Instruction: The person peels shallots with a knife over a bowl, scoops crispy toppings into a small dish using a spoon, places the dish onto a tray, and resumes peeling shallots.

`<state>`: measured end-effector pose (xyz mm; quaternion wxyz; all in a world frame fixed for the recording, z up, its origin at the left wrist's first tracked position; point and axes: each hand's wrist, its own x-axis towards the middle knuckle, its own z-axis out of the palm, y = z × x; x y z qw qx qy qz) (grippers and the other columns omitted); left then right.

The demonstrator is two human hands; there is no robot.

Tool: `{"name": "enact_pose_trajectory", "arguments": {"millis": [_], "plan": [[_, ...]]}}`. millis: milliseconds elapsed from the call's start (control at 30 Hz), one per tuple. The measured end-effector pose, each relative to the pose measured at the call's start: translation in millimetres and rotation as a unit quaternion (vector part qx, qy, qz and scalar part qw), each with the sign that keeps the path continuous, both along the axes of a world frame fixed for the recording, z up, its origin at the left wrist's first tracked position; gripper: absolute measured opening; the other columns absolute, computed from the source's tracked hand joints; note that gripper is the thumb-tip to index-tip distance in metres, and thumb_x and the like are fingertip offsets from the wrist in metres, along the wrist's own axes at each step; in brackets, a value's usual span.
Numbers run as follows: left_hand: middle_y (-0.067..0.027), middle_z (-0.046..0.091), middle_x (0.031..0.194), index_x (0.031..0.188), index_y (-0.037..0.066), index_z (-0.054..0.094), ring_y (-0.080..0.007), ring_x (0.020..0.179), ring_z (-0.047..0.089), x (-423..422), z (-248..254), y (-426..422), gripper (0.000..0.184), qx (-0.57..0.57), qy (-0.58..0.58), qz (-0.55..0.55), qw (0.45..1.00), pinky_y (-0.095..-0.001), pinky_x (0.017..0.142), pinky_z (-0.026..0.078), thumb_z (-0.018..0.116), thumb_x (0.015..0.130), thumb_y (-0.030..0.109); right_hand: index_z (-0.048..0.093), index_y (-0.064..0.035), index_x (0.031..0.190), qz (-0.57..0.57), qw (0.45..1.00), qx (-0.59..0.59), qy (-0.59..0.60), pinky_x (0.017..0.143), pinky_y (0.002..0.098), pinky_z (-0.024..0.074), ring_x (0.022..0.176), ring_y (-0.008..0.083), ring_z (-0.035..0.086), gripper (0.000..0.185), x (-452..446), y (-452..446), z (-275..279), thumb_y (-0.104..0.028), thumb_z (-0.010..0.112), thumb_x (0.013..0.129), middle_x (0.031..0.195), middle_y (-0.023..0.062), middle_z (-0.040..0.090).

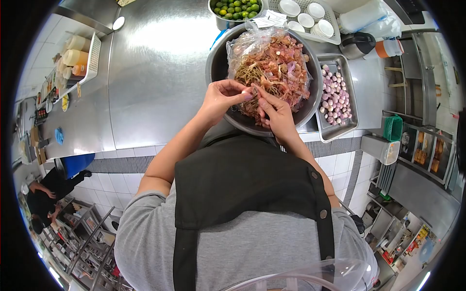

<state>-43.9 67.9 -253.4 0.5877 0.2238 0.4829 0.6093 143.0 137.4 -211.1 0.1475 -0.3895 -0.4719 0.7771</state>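
1. Where left hand (217,101) and right hand (278,114) meet, their fingers pinch narrowly; what they hold, I cannot tell.
2. Beneath, onion skins (286,63) lie in a plastic bag (240,47) inside a bowl (314,92).
3. Beside it, a tray (334,132) bears small onions (335,94).
4. Beyond, limes (237,8) fill a pot (232,23).

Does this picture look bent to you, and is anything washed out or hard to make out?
In the head view, strong bending towards the edges, with black corners, probably from a very wide lens; also there, white glare on the steel counter; left hand and right hand fairly clear in the head view, but whatever lies between their fingertips too small to identify.
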Motion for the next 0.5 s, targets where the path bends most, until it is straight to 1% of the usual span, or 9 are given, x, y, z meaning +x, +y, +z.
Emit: {"name": "enact_pose_trajectory", "arguments": {"millis": [33, 167, 233, 267, 333, 367, 433, 467, 500], "plan": [[-0.0093, 0.072, 0.095, 0.1, -0.002, 0.069, -0.0127, 0.085, 0.067, 0.7, -0.1, -0.6, 0.017, 0.002, 0.008, -0.001, 1.0, -0.0277, 0.082, 0.055, 0.076, 0.084, -0.001, 0.056, -0.0172, 0.143, -0.008, 1.0, 0.01, -0.006, 0.048, 0.0183, 0.0315, 0.056, 0.0027, 0.036, 0.039, -0.9, -0.5, -1.0, -0.018, 0.054, 0.104, 0.07, -0.0053, 0.046], [-0.0099, 0.073, 0.096, 0.102, -0.003, 0.071, -0.0124, 0.087, 0.068, 0.1, 0.8, -2.7, 0.019, 0.023, -0.012, -0.001, 1.0, -0.0278, 0.083, 0.055, 0.076, 0.084, -0.001, 0.056, -0.0179, 0.143, -0.008, 0.999, 0.039, -0.001, 0.049, 0.0187, 0.0325, 0.056, 0.003, 0.037, 0.04, -3.5, -2.1, -7.1, -0.018, 0.054, 0.103, 0.069, -0.0054, 0.046], [-0.0101, 0.073, 0.097, 0.106, -0.002, 0.071, -0.0131, 0.088, 0.068, -3.0, -3.1, -4.0, 0.023, 0.046, -0.004, -0.013, 0.999, -0.0284, 0.083, 0.056, 0.076, 0.084, -0.002, 0.05, -0.0163, 0.147, -0.005, 0.997, 0.062, -0.039, 0.048, 0.0174, 0.0312, 0.056, 0.0032, 0.037, 0.043, -5.1, -0.4, -3.2, -0.013, 0.052, 0.104, 0.073, -0.0034, 0.047], [-0.0101, 0.073, 0.097, 0.106, -0.002, 0.071, -0.0131, 0.088, 0.068, -3.6, -3.5, -4.2, 0.023, 0.046, -0.004, -0.013, 0.999, -0.0284, 0.083, 0.056, 0.076, 0.084, -0.002, 0.05, -0.0163, 0.147, -0.004, 0.997, 0.062, -0.039, 0.048, 0.0174, 0.0312, 0.056, 0.0032, 0.037, 0.043, -5.2, 0.2, -1.6, -0.013, 0.052, 0.104, 0.073, -0.0034, 0.047], [-0.0107, 0.074, 0.096, 0.101, -0.003, 0.071, -0.0137, 0.087, 0.069, -4.8, -2.5, -4.0, 0.023, 0.028, -0.052, 0.008, 0.998, -0.029, 0.086, 0.056, 0.08, 0.08, -0.001, 0.047, -0.0202, 0.15, 0.027, 0.994, 0.099, -0.033, 0.052, 0.0194, 0.0361, 0.058, 0.0037, 0.038, 0.048, -3.6, 2.0, 2.8, -0.012, 0.053, 0.102, 0.069, -0.005, 0.045], [-0.0107, 0.074, 0.096, 0.101, -0.003, 0.071, -0.0137, 0.087, 0.069, -6.0, -4.3, -4.0, 0.023, 0.029, -0.052, 0.008, 0.998, -0.029, 0.086, 0.056, 0.08, 0.08, -0.001, 0.047, -0.0202, 0.15, 0.027, 0.994, 0.099, -0.033, 0.052, 0.0194, 0.0361, 0.058, 0.0037, 0.038, 0.048, -1.9, 2.9, 8.5, -0.012, 0.053, 0.102, 0.069, -0.005, 0.045], [-0.0109, 0.074, 0.095, 0.099, -0.002, 0.071, -0.0141, 0.087, 0.069, -8.2, -8.0, -4.4, 0.021, 0.034, -0.07, 0.01, 0.997, -0.0288, 0.086, 0.056, 0.08, 0.079, -0.002, 0.042, -0.0214, 0.152, 0.077, 0.987, 0.137, -0.013, 0.058, 0.0207, 0.0401, 0.063, 0.0047, 0.041, 0.053, 2.4, 3.8, 20.0, -0.011, 0.053, 0.101, 0.071, -0.0037, 0.048], [-0.0109, 0.074, 0.095, 0.099, -0.002, 0.071, -0.0141, 0.087, 0.069, -8.6, -8.4, -4.8, 0.021, 0.034, -0.07, 0.01, 0.997, -0.0288, 0.086, 0.056, 0.08, 0.079, -0.002, 0.042, -0.0214, 0.152, 0.077, 0.988, 0.137, -0.013, 0.058, 0.0207, 0.0401, 0.063, 0.0047, 0.041, 0.053, 3.5, 4.3, 19.8, -0.011, 0.053, 0.101, 0.071, -0.0037, 0.048], [-0.011, 0.074, 0.095, 0.098, -0.002, 0.071, -0.0144, 0.087, 0.069, -8.7, -6.2, -4.2, 0.021, 0.032, -0.056, 0.005, 0.998, -0.0287, 0.085, 0.056, 0.08, 0.079, -0.002, 0.042, -0.0209, 0.153, 0.099, 0.983, 0.156, -0.021, 0.061, 0.0215, 0.0412, 0.066, 0.0052, 0.042, 0.054, 4.9, 4.8, 19.4, -0.011, 0.053, 0.101, 0.073, -0.0036, 0.05]]}}
